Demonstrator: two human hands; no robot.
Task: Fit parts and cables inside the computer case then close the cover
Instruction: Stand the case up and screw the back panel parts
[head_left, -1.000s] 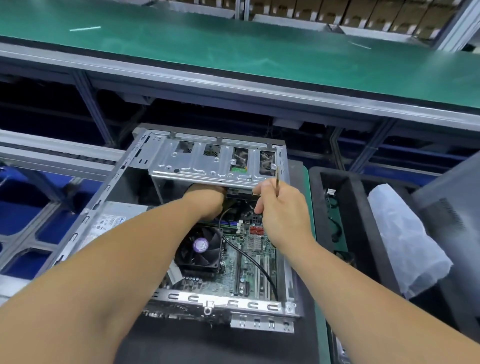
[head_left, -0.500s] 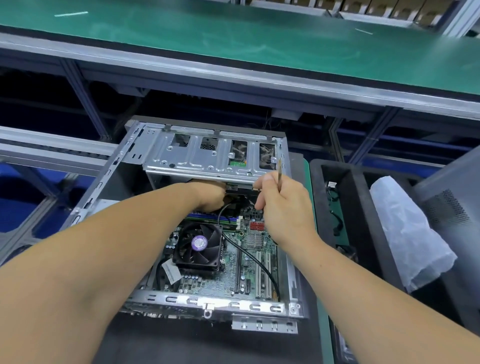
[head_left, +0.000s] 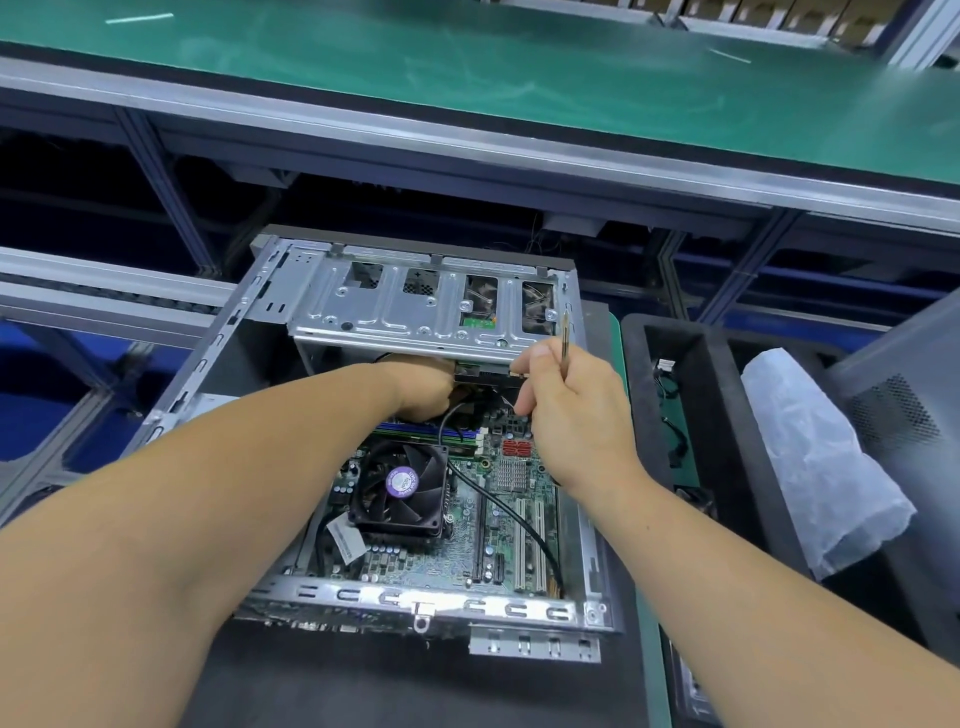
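While the computer case lies uncovered, motherboard and fan seated, the right hand grasps a thin tool and the left hand's grip, hidden beneath the drive cage, is indeterminate; cabling and cover remain.

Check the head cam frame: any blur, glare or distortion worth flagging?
Head view: wide-angle bend on the conveyor rails; soft blur toward the edges and on the near forearms; mild glare on the case's near rim; deep shadow under the drive cage hides the left hand; CPU fan fairly sharp.
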